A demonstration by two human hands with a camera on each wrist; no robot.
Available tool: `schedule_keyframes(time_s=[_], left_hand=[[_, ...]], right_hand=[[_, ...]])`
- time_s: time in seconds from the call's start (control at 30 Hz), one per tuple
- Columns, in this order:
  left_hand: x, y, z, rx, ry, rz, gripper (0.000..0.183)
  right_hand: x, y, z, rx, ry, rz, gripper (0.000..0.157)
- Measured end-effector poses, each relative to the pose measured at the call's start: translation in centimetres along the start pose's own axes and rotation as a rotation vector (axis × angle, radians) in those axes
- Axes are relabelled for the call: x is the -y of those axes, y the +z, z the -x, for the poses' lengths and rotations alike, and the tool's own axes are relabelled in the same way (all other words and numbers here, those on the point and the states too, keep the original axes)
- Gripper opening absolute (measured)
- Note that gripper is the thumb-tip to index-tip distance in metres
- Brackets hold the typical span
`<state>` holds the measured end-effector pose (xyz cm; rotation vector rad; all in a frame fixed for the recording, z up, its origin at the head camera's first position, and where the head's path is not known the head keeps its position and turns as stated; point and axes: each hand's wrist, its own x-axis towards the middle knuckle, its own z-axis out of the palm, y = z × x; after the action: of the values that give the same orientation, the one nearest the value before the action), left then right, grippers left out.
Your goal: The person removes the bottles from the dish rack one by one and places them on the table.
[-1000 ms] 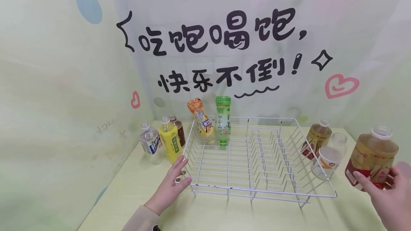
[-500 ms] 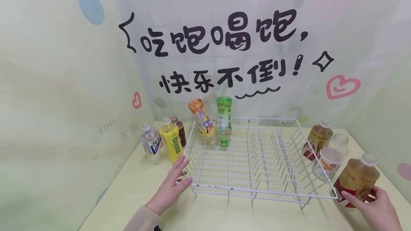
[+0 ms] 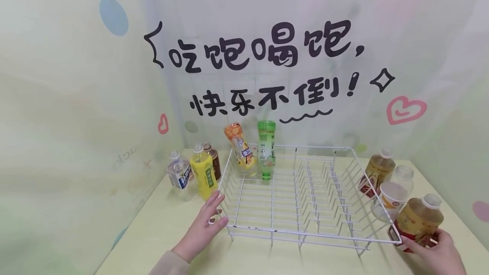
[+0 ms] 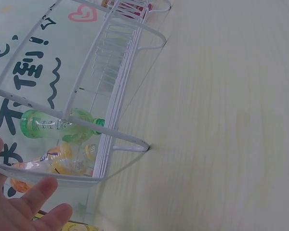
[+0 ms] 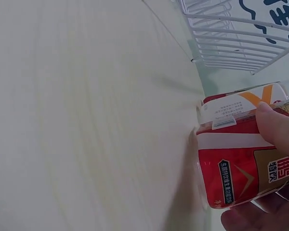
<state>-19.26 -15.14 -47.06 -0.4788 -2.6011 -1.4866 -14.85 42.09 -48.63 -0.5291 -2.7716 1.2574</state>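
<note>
At the right, my right hand (image 3: pixel 435 256) grips a plastic bottle (image 3: pixel 418 220) with a gold and red label, thumb across its front. It stands upright by the rack's front right corner, bottom close to the table, beside a clear jar (image 3: pixel 393 192) with a white and orange label. In the right wrist view the bottle's red label (image 5: pixel 231 168) faces the camera. My left hand (image 3: pixel 204 224) rests against the left side of a white wire dish rack (image 3: pixel 305 234), fingers relaxed. Inside the rack, an orange-labelled bottle (image 3: pixel 241 150) leans upside down beside an inverted green bottle (image 3: pixel 266 147).
Left of the rack stand a clear bottle (image 3: pixel 181 177), a yellow bottle (image 3: pixel 204 171) and a dark brown bottle (image 3: pixel 214 160). Another gold and red bottle (image 3: pixel 378 171) stands behind the jar. A printed curtain (image 3: pixel 305 3) encloses the table (image 3: pixel 141 241).
My right hand has brought the gold and red bottle leftward and down to beside the jar. My left hand stays at the rack. The head view has tilted slightly upward.
</note>
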Motion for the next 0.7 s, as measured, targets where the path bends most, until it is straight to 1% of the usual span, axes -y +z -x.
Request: schedule_keyframes(time_s=[0.07, 0.3, 0.4, 0.47, 0.53, 0.6, 0.67, 0.7], left_hand=[[0.0, 0.0, 0.1, -0.002, -0.002, 0.003, 0.061], [0.0, 0.2, 0.0, -0.009, -0.001, 0.003, 0.062], [0.0, 0.2, 0.0, -0.009, -0.007, 0.01, 0.062], [0.0, 0.2, 0.0, -0.01, -0.004, 0.008, 0.062], [0.0, 0.2, 0.0, -0.008, -0.005, 0.008, 0.062], [0.0, 0.2, 0.1, -0.008, -0.005, 0.012, 0.062], [0.0, 0.2, 0.0, -0.009, -0.006, 0.019, 0.061], [0.0, 0.2, 0.0, -0.009, -0.009, 0.019, 0.061]], right_hand=[[0.0, 0.1, 0.0, 0.014, 0.01, -0.008, 0.092], [-0.3, 0.5, -0.2, -0.03, -0.027, -0.017, 0.087], [-0.2, 0.4, -0.1, 0.012, -0.035, -0.039, 0.095], [-0.2, 0.3, 0.1, 0.02, -0.058, -0.059, 0.101], [-0.2, 0.1, 0.5, -0.001, -0.074, -0.084, 0.105], [-0.2, -0.2, 0.9, -0.063, -0.078, -0.107, 0.103], [0.0, -0.6, 1.4, -0.147, -0.037, -0.142, 0.094], [0.2, -0.8, 1.6, -0.184, -0.004, -0.164, 0.09]])
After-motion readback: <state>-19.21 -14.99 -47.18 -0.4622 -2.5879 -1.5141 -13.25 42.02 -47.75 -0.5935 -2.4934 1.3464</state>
